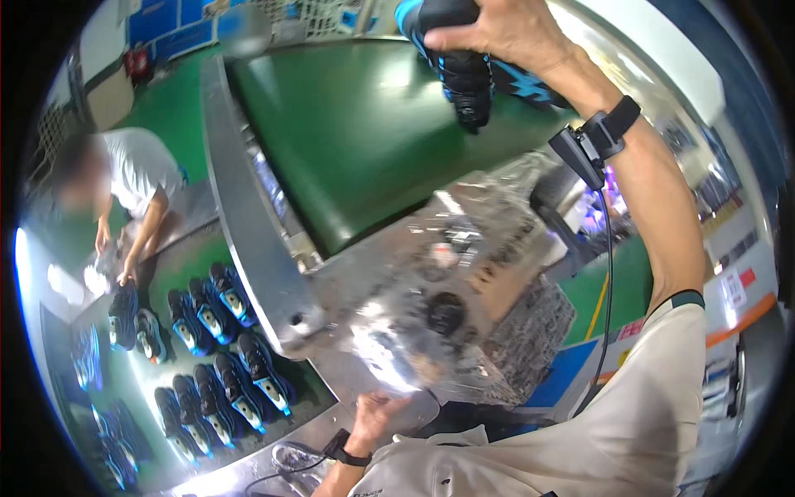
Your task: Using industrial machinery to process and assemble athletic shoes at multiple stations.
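Observation:
At the top, my right hand [522, 37] is closed over a black sneaker [465, 79] with blue trim, holding it above a green belt. A second black-and-blue shoe part [530, 87] shows under that hand; whether it is a separate shoe I cannot tell. Low in the middle, my left hand [377, 421] has its fingers curled beside the metal edge. Right above it, crumpled clear plastic [385, 360] glares in the light and comes close to the fingertips. What the left fingers hold, if anything, is hidden.
The green belt [348, 149] runs inside a metal frame [236, 215]. Several black-and-blue sneakers [217, 406] stand in rows on a lower green surface at left, where another person [145, 166] works. A plastic-covered box [534, 331] sits right of centre. Cables trail from both my wrists.

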A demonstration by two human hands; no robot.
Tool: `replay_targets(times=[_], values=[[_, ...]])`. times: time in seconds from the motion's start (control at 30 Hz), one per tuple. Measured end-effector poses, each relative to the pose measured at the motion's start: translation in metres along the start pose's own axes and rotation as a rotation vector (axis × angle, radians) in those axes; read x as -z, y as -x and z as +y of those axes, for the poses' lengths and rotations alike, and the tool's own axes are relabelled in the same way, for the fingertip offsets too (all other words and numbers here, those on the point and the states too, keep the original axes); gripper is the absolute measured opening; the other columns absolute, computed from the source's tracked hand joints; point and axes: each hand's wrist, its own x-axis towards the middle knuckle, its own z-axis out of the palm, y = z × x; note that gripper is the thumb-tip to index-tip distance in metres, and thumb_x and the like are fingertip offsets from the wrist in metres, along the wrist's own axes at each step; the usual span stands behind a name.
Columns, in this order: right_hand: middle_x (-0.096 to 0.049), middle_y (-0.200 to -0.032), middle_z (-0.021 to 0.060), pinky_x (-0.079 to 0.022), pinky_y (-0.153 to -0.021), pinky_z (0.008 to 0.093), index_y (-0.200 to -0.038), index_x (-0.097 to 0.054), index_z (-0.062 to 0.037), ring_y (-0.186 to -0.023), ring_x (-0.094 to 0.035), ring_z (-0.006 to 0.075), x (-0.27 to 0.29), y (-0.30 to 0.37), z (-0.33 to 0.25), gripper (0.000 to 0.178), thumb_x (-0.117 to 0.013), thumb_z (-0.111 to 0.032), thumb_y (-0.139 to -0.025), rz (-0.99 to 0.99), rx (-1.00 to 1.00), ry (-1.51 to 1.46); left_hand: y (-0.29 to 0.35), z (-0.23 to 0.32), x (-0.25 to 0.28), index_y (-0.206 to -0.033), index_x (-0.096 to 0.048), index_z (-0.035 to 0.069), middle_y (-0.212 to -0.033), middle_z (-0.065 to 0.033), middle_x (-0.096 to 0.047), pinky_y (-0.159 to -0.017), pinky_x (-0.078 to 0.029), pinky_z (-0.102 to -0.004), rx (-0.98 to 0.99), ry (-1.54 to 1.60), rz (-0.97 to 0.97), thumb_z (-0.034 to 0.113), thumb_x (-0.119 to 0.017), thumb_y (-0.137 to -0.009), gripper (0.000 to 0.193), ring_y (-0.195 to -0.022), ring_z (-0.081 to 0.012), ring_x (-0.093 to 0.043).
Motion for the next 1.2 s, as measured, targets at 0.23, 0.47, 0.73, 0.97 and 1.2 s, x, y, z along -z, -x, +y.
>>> replay_targets(times=[0.23, 0.47, 0.73, 0.97, 1.2], values=[[-0.067, -0.077, 0.0075, -0.051, -0.066, 0.0286, -0.086, -0.068, 0.0019, -0.072, -0.062, 0.0138, 0.203, 0.106, -0.003, 0.054, -0.081, -0.048, -0.070, 0.318, -0.664, -0.257, -0.023, 0.088, -0.137, -0.134, -0.047, -0.003, -0.138, -0.0186, -0.050, -0.105, -0.042, -0.0499, -0.164, 0.059, -0.713, 0.044, -0.063, -0.090, 0.066, -0.125, -0.0345, -0.051], [-0.072, -0.086, 0.0061, -0.052, -0.074, 0.0285, -0.097, -0.074, -0.0033, -0.080, -0.066, 0.0137, 0.302, 0.272, -0.084, 0.051, -0.081, -0.046, -0.069, 0.251, -1.202, -0.456, -0.045, 0.076, -0.304, -0.137, -0.043, -0.002, -0.125, -0.0147, -0.059, -0.095, -0.048, -0.0410, -0.092, 0.404, -0.972, 0.060, -0.061, -0.085, 0.083, -0.109, -0.0260, -0.060], [-0.060, -0.121, 0.0112, -0.053, -0.082, 0.0313, -0.136, -0.044, -0.0006, -0.102, -0.062, 0.0186, 0.400, 0.486, -0.303, 0.067, -0.065, -0.044, -0.089, 0.763, -1.879, -0.546, 0.027, -0.067, -0.402, -0.130, -0.051, 0.000, -0.125, -0.0146, -0.061, -0.101, -0.045, -0.0431, 0.304, 0.180, -1.029, 0.028, -0.054, -0.095, 0.045, -0.113, -0.0276, -0.060], [-0.064, -0.105, 0.0047, -0.048, -0.084, 0.0241, -0.129, -0.053, -0.0034, -0.093, -0.058, 0.0099, 0.476, 0.553, -0.483, 0.062, -0.076, -0.010, -0.073, 1.118, -1.994, 0.119, 0.148, -0.207, -0.493, -0.145, -0.035, -0.004, -0.127, -0.0096, -0.056, -0.096, -0.043, -0.0297, 0.174, -0.355, -1.183, 0.011, -0.063, -0.091, 0.063, -0.109, -0.0154, -0.055], [-0.066, -0.099, 0.0054, -0.049, -0.083, 0.0264, -0.121, -0.060, -0.0045, -0.088, -0.061, 0.0132, 0.579, 0.629, -0.632, 0.060, -0.083, -0.017, -0.067, 1.248, -2.118, 0.685, 0.242, -0.349, -0.564, -0.144, -0.033, -0.007, -0.140, -0.0152, -0.048, -0.105, -0.038, -0.0328, 0.463, -0.474, -1.552, 0.024, -0.063, -0.093, 0.067, -0.124, -0.0203, -0.049]])
